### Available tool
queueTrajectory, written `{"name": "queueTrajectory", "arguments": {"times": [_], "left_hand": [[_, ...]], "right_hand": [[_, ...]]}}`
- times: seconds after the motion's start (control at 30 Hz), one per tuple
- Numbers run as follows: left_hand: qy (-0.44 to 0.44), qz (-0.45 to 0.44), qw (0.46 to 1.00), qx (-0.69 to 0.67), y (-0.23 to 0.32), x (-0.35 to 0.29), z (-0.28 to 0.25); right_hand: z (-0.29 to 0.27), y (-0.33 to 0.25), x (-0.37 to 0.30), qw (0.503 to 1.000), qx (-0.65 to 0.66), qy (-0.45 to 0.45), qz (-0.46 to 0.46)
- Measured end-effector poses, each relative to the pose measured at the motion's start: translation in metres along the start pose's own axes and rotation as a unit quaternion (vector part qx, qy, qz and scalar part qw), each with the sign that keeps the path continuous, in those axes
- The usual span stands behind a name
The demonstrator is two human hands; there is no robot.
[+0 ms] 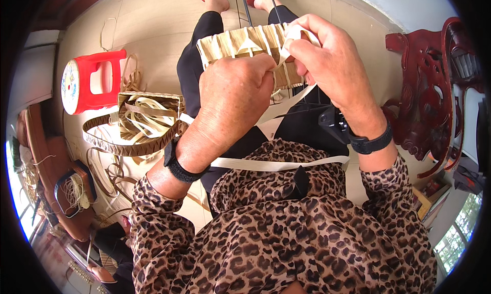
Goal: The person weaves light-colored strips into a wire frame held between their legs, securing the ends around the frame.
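Across my lap, between my knees, lies a woven piece [221, 42] of tan strips, with pale bands laced over it at even gaps. My left hand [236, 92] is closed at its near edge, thumb and forefinger pinched where a pale flat strip [283, 55] comes in. The strip loops up to my right hand [327, 56], whose thumb and fingers pinch it over the piece's right end. A long white tail of strip [261, 164] trails across my lap. Thin dark rods [246, 10] stick out beyond the far edge. My left fingertips are partly hidden.
To the left are a red stool [106, 83] on its side and a woven basket [176, 100] of loose strips with a braided handle [125, 150]. A carved dark red wooden chair [422, 94] stands at the right. Another person's foot [101, 273] shows at the lower left.
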State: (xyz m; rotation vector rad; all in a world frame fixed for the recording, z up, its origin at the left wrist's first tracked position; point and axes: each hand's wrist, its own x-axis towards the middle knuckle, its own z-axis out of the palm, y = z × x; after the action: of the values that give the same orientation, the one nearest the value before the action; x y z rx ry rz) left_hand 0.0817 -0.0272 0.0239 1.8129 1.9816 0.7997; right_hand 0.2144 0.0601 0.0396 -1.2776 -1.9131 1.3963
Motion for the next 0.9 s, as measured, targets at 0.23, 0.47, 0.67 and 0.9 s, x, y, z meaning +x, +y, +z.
{"name": "queueTrajectory", "arguments": {"times": [0.23, 0.47, 0.67, 0.9], "left_hand": [[-0.07, 0.039, 0.996, 0.029, -0.002, 0.0, -0.007], [0.017, 0.066, 0.995, 0.078, -0.001, -0.011, 0.004], [0.056, 0.107, 0.983, 0.142, 0.003, -0.012, 0.011], [0.002, 0.003, 0.999, -0.042, -0.003, 0.0, -0.009]], "right_hand": [[0.006, 0.008, 0.007, 0.997, 0.03, -0.057, 0.032], [0.008, 0.008, 0.022, 0.992, 0.049, -0.118, -0.006], [0.012, 0.018, 0.027, 0.985, -0.069, -0.076, -0.139], [0.014, 0.016, 0.026, 0.971, -0.158, -0.065, -0.167]]}}
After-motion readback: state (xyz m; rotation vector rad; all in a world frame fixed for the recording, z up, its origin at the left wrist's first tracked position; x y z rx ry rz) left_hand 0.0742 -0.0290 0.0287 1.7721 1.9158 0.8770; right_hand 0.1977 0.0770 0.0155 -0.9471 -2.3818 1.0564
